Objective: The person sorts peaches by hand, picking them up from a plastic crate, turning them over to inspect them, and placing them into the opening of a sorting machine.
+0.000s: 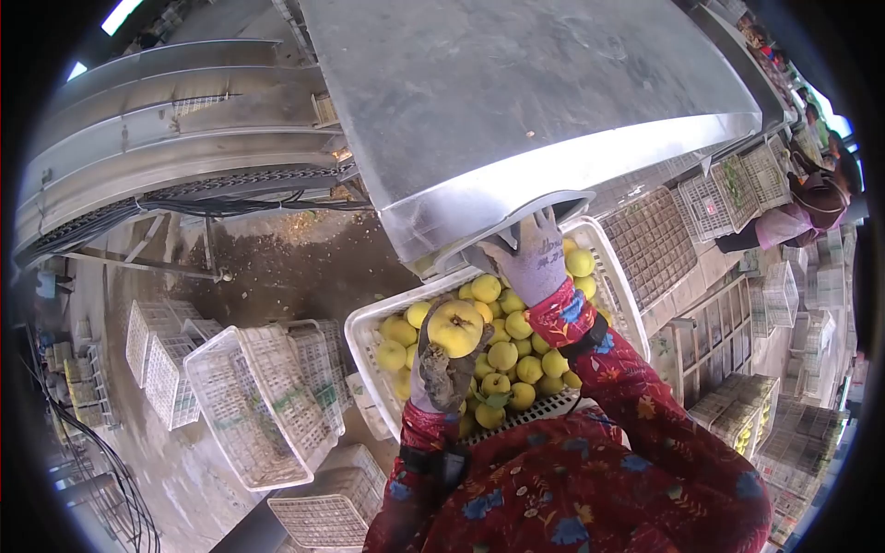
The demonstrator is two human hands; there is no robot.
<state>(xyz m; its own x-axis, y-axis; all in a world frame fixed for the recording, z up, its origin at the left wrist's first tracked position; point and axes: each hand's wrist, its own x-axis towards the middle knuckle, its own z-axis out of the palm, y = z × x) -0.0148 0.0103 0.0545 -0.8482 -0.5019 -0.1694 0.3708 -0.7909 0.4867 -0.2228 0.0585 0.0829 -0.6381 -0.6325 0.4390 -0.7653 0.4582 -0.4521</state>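
Note:
My left hand (444, 373), in a soiled, dark-stained glove, is closed around a yellow apple (455, 328) and holds it above a white plastic crate (369, 318). The crate is filled with yellow-green apples (501, 356), one with a leaf. My right hand (536, 258) wears a pale glove with printed marks. Its fingers are spread at the curved metal lip (553, 200) of a chute, over the crate's far side, with nothing visible in them. Both sleeves are red with a flower pattern.
A large grey metal machine cover (544, 83) rises ahead. Rails and black cables (157, 207) run to its left. White crates (267, 405) stand on the floor at left. More crates (728, 198) line the right, where another person (811, 198) is.

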